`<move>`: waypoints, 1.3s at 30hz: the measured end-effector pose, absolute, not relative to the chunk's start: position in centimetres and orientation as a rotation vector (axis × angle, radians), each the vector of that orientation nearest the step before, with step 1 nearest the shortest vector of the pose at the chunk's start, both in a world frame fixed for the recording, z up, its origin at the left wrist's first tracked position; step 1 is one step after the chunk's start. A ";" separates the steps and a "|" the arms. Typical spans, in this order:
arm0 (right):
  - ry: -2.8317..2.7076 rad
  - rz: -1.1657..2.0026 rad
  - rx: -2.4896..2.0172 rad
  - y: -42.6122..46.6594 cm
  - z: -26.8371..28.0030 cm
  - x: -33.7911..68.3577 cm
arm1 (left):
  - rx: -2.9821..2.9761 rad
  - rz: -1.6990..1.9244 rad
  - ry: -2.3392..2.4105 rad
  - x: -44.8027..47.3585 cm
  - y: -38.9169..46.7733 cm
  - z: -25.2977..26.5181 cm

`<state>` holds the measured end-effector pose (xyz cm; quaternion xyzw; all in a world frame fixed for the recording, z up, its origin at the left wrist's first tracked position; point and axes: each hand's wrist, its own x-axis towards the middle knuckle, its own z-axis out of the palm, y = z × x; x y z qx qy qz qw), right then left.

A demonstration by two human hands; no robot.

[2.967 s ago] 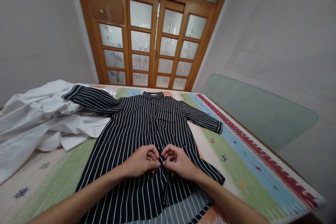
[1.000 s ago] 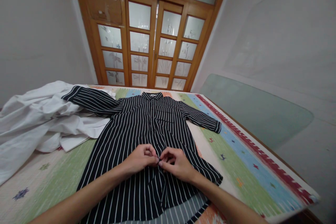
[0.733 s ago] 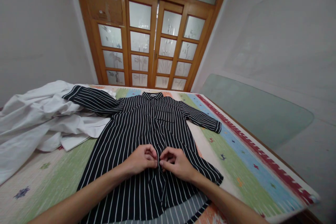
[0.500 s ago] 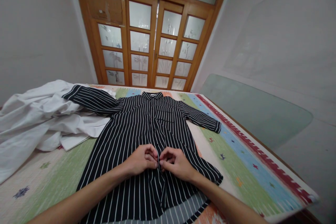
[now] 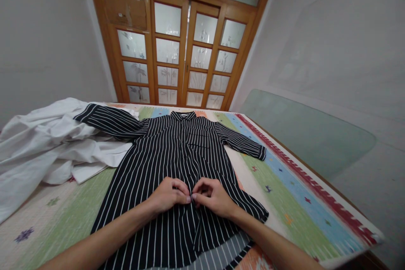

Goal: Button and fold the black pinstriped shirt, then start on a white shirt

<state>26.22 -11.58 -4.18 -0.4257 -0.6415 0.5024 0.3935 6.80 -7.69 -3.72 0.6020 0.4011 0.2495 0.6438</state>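
A black shirt with white stripes point(image 5: 152, 164) lies spread out face up, its collar at the far end and its sleeves out to both sides. My left hand point(image 5: 173, 194) pinches the front placket in the lower half of the shirt. Close beside it, my right hand point(image 5: 210, 196) pinches the same strip of cloth, thumb and forefinger together. The fingertips of both hands almost meet. Any button between them is too small or hidden to make out. Near me the hem is turned, showing the greyer inner side of the cloth.
A patterned cloth point(image 5: 284, 194) with coloured bands covers the table. Crumpled white fabric point(image 5: 53, 143) is heaped at the left, with one striped sleeve resting on it. Wooden doors with glass panes point(image 5: 171, 50) stand beyond the table, and a pale green panel point(image 5: 310, 130) is on the right wall.
Both hands stay at the same spot on the placket. The left fingers have shifted slightly and closed in a little; the shirt lies as before.
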 end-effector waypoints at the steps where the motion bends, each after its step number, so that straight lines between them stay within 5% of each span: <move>1: -1.623 1.279 -1.079 -11.6 -4.2 26.2 | 1.397 0.569 0.904 6.8 -7.7 -3.7; 39: -1.822 1.013 -1.066 -11.7 -3.7 26.2 | 1.295 0.413 0.895 7.2 -8.7 -2.6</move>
